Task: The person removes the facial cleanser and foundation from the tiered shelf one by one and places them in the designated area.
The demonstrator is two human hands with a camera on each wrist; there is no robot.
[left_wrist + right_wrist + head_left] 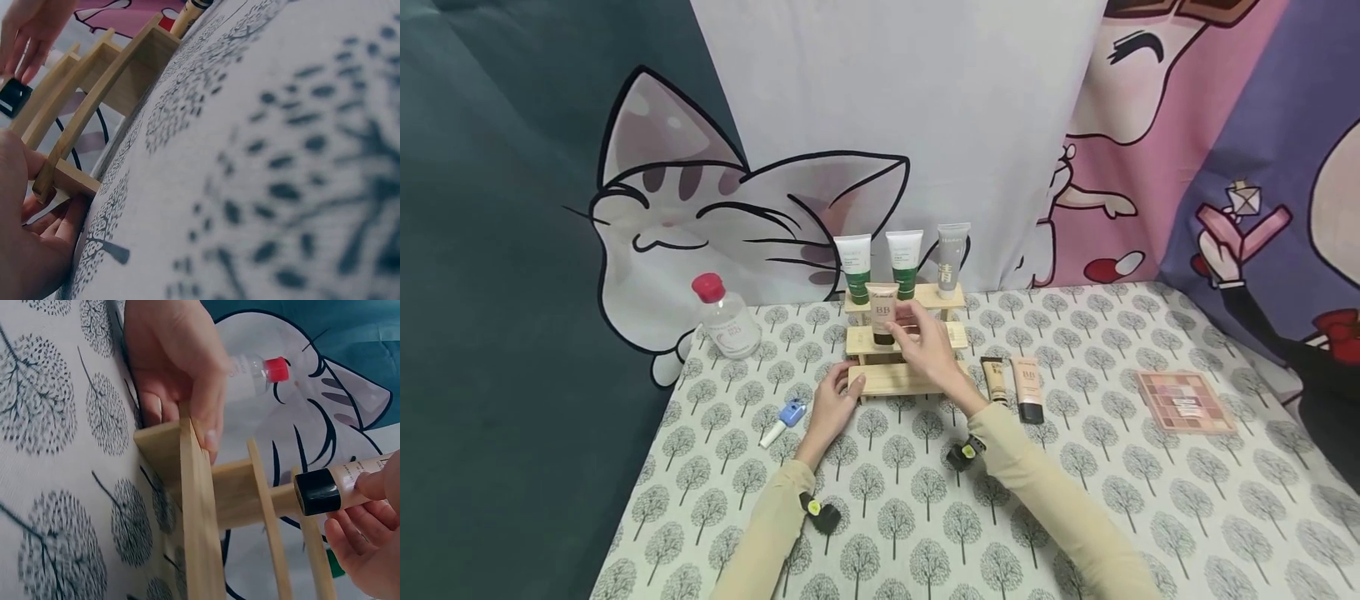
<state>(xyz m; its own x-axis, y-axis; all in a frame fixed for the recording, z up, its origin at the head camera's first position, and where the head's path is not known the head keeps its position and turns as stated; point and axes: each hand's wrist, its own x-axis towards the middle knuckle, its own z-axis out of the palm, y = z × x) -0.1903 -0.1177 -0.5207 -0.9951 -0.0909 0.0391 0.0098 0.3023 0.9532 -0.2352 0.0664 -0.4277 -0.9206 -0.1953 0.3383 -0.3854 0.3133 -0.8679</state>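
Note:
A three-step wooden display stand (pixel 891 379) stands on the patterned cloth. My left hand (pixel 833 408) grips the left end of its lowest step; in the right wrist view the thumb lies on top with the fingers curled around the end. Over the middle step, my right hand (pixel 927 342) pinches a beige BB cream tube (pixel 882 310), held upright with its black cap (pixel 317 492) down. Two white-and-green tubes (pixel 855 268) and a grey tube (pixel 951 258) stand on the top step.
Right of the stand lie a small gold tube (pixel 995 379) and another BB cream tube (pixel 1028 387), with an eyeshadow palette (pixel 1186 402) farther right. At left are a clear bottle with a red cap (pixel 727 321) and a small blue-and-white bottle (pixel 784 422). A printed curtain (pixel 895 83) hangs behind.

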